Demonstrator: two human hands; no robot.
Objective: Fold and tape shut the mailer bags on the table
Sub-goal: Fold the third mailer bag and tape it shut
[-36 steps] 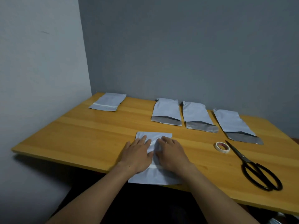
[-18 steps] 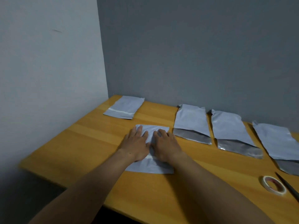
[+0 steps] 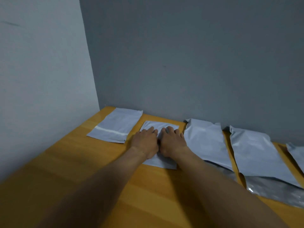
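A folded grey mailer bag (image 3: 160, 125) lies flat near the back of the wooden table (image 3: 69, 165). My left hand (image 3: 145, 142) and my right hand (image 3: 171, 141) both press flat on top of it, side by side, fingers pointing toward the wall. To its left lies another folded mailer bag (image 3: 115, 127) with a strip of white tape across it. To the right lie three unfolded mailer bags: one (image 3: 205, 142) right beside my right hand, one (image 3: 256, 157) further right with its silver flap toward me, and one (image 3: 296, 153) cut off by the frame edge.
Two grey walls meet in the corner behind the table's back left end. The tape roll and scissors are out of view.
Both hands have slid the folded bag away from the table's front edge toward the back, beside the taped bag. The view has shifted left; tape roll and scissors have left the frame.
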